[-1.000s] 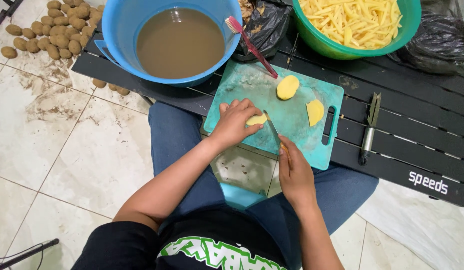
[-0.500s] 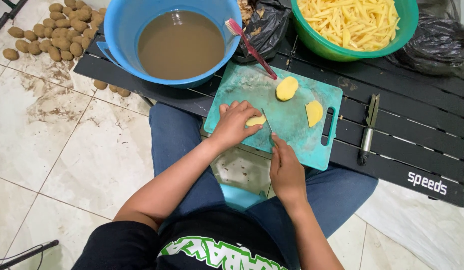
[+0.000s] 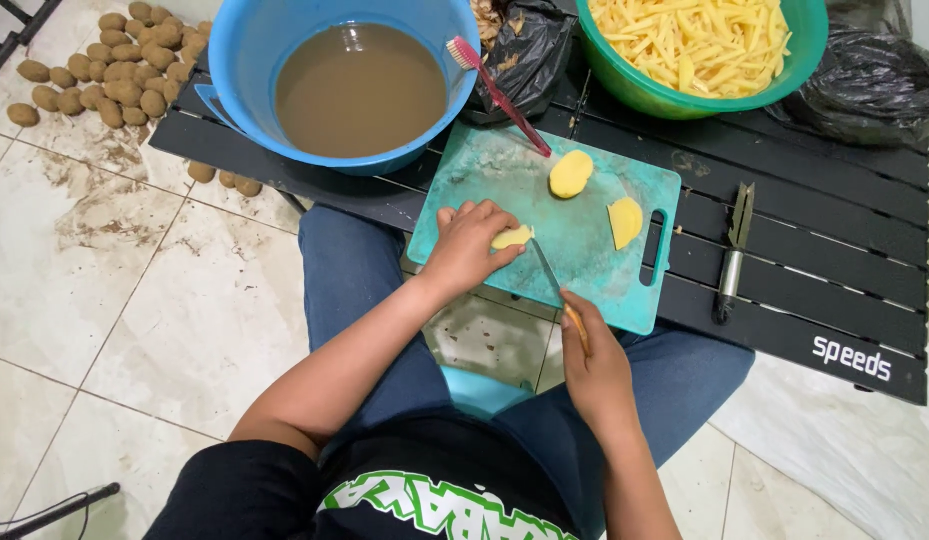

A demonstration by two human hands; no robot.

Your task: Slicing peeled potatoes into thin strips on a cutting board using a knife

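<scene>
My left hand (image 3: 468, 245) presses a peeled potato piece (image 3: 511, 237) flat on the teal cutting board (image 3: 584, 235). My right hand (image 3: 596, 365) grips a knife (image 3: 552, 275) by its orange handle, the blade tip lying on the board just right of that piece. Two more peeled potato pieces lie further back on the board: a rounded one (image 3: 569, 173) and a flat slab (image 3: 624, 221).
The board rests on a black slatted table (image 3: 834, 270). Behind it stand a blue basin of brown water (image 3: 359, 85) with a red toothbrush (image 3: 496, 90), a green bowl of potato sticks (image 3: 689, 45), black bags (image 3: 879, 85) and a peeler (image 3: 732, 258). Unpeeled potatoes (image 3: 104, 70) lie on the tiled floor.
My right hand pushed the knife forward beside the held piece, then drew it back toward me. My left hand has stayed on the potato piece.
</scene>
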